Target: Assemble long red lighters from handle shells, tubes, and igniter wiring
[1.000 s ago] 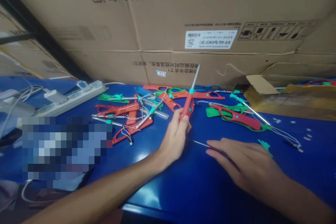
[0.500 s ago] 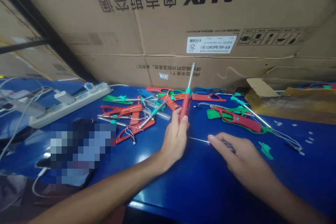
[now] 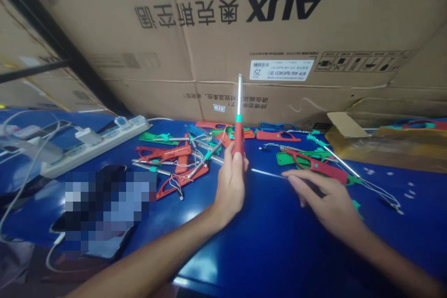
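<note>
My left hand (image 3: 231,184) is closed round the red handle of a lighter (image 3: 239,135), whose metal tube points up from a green collar. To its right, my right hand (image 3: 323,193) grips a thin metal-shafted tool (image 3: 267,173); its handle is mostly hidden in my fingers. The shaft's tip points left, close to my left hand; whether it touches the lighter I cannot tell. Behind and left lie several red, green and blue casings (image 3: 164,152) with metal tubes and white wires. More red and green casings (image 3: 323,170) rest beyond my right hand.
A white power strip (image 3: 101,144) with plugs and cables lies at the left, above dark phones (image 3: 115,242), partly pixelated. A large cardboard box (image 3: 195,56) stands behind the blue table (image 3: 272,242). An open carton (image 3: 384,149) is at the right, near small white scraps (image 3: 409,194).
The lighter in my left hand has turned more upright and moved slightly left. My right hand has moved a little right and up, still holding the tool. The view has shifted slightly.
</note>
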`<state>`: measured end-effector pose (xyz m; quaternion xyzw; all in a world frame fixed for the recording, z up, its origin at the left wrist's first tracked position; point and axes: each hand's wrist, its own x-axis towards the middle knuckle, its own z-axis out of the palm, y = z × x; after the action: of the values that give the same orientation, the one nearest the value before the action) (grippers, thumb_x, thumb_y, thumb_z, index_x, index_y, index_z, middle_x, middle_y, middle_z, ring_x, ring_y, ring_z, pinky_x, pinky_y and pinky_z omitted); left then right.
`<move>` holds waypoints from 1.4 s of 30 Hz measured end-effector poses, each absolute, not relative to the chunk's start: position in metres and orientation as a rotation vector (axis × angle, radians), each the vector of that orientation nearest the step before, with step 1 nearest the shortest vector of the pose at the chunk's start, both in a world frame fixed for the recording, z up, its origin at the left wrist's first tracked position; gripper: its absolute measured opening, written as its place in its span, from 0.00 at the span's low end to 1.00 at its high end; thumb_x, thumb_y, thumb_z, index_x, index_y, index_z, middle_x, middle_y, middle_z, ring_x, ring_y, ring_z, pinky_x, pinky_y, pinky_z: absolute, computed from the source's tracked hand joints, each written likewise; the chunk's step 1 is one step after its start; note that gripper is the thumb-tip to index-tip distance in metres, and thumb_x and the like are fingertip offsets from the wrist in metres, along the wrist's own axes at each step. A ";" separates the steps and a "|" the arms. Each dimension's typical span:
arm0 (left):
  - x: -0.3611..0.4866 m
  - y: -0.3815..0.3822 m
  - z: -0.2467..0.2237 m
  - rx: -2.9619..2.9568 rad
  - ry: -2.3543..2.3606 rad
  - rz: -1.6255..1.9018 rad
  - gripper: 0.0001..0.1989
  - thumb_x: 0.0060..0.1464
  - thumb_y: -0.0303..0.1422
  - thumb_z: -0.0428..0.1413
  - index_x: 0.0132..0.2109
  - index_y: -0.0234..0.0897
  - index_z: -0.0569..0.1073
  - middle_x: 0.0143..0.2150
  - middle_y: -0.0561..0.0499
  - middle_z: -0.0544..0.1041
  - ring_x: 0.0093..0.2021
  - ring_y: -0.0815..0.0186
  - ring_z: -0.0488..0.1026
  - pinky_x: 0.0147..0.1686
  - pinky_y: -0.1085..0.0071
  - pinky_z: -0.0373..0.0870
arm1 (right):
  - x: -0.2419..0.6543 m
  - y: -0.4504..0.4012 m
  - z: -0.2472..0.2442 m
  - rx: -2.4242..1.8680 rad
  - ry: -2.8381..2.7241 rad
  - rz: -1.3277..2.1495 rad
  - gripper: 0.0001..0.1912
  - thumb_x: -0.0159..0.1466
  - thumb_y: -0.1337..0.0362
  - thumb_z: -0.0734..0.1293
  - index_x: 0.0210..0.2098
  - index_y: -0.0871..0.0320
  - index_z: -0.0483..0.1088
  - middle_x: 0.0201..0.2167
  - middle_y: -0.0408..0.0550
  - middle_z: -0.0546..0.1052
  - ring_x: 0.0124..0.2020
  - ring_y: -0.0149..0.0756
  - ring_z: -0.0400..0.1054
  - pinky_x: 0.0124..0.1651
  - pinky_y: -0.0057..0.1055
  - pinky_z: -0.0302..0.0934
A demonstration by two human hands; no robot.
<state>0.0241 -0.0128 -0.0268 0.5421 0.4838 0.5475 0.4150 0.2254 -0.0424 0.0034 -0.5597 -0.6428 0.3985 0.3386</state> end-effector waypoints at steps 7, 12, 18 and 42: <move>0.014 -0.009 -0.020 1.473 1.084 1.373 0.15 0.73 0.43 0.42 0.55 0.40 0.66 0.42 0.51 0.74 0.36 0.67 0.69 0.37 0.69 0.66 | 0.242 -0.011 -0.032 -1.341 -2.144 0.048 0.20 0.74 0.57 0.57 0.55 0.58 0.74 0.47 0.57 0.78 0.49 0.50 0.72 0.55 0.50 0.66; 0.023 -0.012 -0.022 1.413 0.900 1.225 0.28 0.63 0.42 0.60 0.64 0.42 0.57 0.50 0.47 0.78 0.41 0.65 0.76 0.40 0.68 0.73 | 0.234 -0.012 -0.034 -1.359 -2.243 -0.172 0.25 0.75 0.56 0.56 0.66 0.60 0.64 0.60 0.64 0.70 0.59 0.57 0.65 0.58 0.59 0.62; 0.028 -0.016 -0.030 1.334 0.800 1.055 0.18 0.64 0.46 0.58 0.48 0.36 0.68 0.38 0.48 0.80 0.38 0.62 0.80 0.41 0.67 0.75 | 0.222 -0.029 -0.022 -1.053 -2.303 -0.137 0.29 0.72 0.53 0.63 0.67 0.61 0.59 0.59 0.62 0.74 0.59 0.51 0.69 0.59 0.49 0.64; 0.013 -0.014 -0.019 2.373 0.963 0.531 0.17 0.73 0.39 0.43 0.62 0.42 0.65 0.48 0.49 0.82 0.43 0.60 0.81 0.43 0.64 0.75 | 0.243 -0.018 -0.001 -1.607 -1.845 0.513 0.22 0.64 0.49 0.60 0.19 0.54 0.63 0.15 0.41 0.66 0.20 0.34 0.59 0.25 0.32 0.49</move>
<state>0.0129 -0.0140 -0.0194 0.8762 0.3556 0.1958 0.2599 0.2429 -0.0177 -0.0013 -0.6101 -0.7004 0.1946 0.3151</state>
